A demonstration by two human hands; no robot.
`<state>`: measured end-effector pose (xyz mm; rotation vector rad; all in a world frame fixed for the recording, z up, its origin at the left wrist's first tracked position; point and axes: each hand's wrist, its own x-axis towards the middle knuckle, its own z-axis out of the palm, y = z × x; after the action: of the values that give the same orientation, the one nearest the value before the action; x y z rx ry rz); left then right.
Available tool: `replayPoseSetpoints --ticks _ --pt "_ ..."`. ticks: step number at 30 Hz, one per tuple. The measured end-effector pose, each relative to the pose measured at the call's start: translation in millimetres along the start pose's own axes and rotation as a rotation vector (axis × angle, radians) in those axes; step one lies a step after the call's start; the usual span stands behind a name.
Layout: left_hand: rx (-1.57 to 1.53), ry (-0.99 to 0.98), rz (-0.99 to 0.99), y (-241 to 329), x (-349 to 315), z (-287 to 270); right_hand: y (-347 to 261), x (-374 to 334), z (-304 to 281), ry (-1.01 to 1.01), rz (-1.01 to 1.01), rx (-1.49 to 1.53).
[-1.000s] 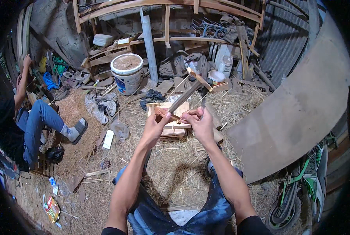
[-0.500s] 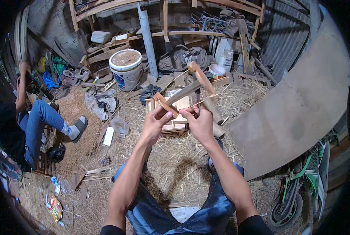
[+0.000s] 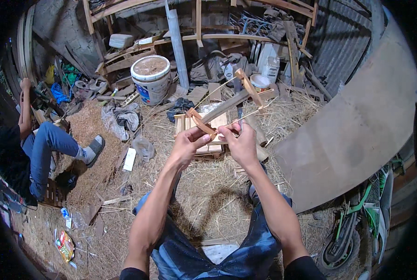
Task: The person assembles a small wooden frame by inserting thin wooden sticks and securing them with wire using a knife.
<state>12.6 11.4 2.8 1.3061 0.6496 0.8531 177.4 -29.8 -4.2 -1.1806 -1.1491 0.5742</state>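
An H-shaped wooden frame saw (image 3: 226, 105) is held up before me, with curved end pieces joined by a greyish crossbar. Thin, pale lines run along its two sides; whether cord or blade I cannot tell. My left hand (image 3: 189, 143) grips the lower end of its near end piece (image 3: 200, 123). Beside it, my right hand (image 3: 240, 142) is closed, thumb and fingers pinching at that same corner where a thin line meets the wood. A dark, narrow upright tool (image 3: 239, 112) shows just above the right hand; whether it is held is unclear.
Below the saw stands a low wooden block stack (image 3: 209, 149) on straw. A person (image 3: 45, 149) sits at left by sawdust (image 3: 89, 135). A filled white bucket (image 3: 150, 79) stands farther back. At right are a large brown board (image 3: 343, 130) and a green-white motorbike (image 3: 367, 210).
The frame saw has tilted slightly, its far end shifting right and a little lower. My right hand has moved slightly rightward. The left hand stays on the near end piece.
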Motion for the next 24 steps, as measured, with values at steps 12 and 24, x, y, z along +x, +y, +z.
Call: replayPoseSetpoints --ticks 12,24 --pt "0.002 0.062 -0.018 -5.4 1.1 -4.2 -6.3 -2.7 2.7 -0.040 0.017 -0.031" --pt "0.021 0.086 -0.035 -9.8 1.9 -5.7 -8.3 -3.6 3.1 -0.039 -0.033 -0.143"
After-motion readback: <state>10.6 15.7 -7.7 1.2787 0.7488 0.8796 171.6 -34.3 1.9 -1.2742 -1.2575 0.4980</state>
